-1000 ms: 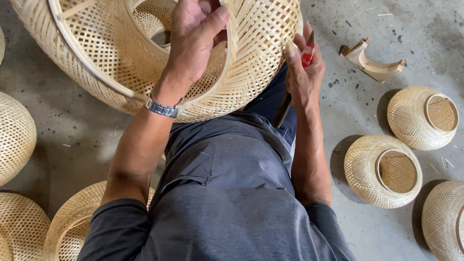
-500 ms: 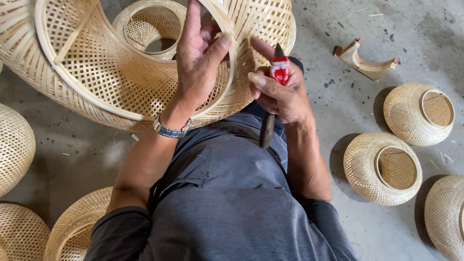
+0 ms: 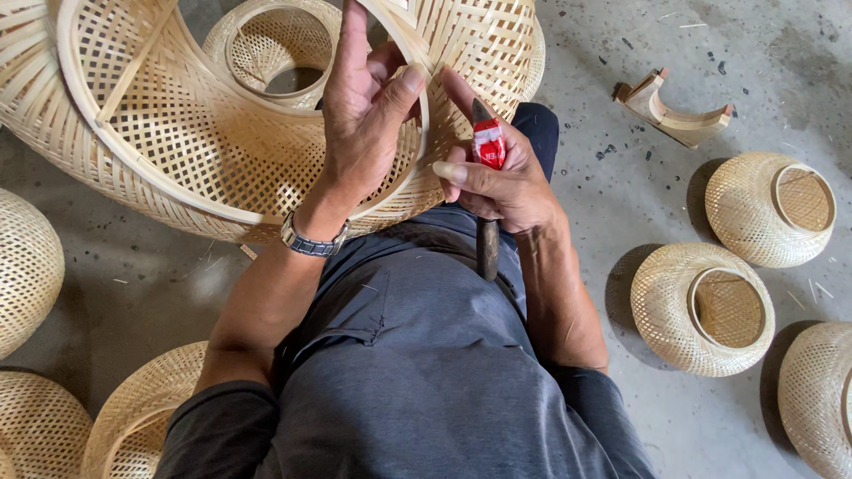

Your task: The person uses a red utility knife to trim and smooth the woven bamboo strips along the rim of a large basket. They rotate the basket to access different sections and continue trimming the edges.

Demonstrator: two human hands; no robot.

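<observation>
A large woven bamboo shade [image 3: 177, 151] lies tilted on my lap, its wide open mouth turned toward me. My left hand [image 3: 364, 115], with a wristwatch on the wrist, grips the rim of that mouth, thumb hooked over the edge. My right hand [image 3: 497, 177] is closed around a small red lighter [image 3: 488, 146] and a dark-handled tool [image 3: 487, 248] whose handle points down toward my body. The right hand sits just beside the rim, next to my left thumb.
Smaller woven bamboo shades stand on the concrete floor at the right [image 3: 768, 208], [image 3: 701, 306], [image 3: 821, 399] and at the left [image 3: 27, 266], [image 3: 133, 417]. A curved wooden piece [image 3: 674, 111] lies at the upper right.
The big shade has turned and come down to the left, showing more of its inside. My right hand moved down from the weave toward my lap, and the lighter and tool now show plainly.
</observation>
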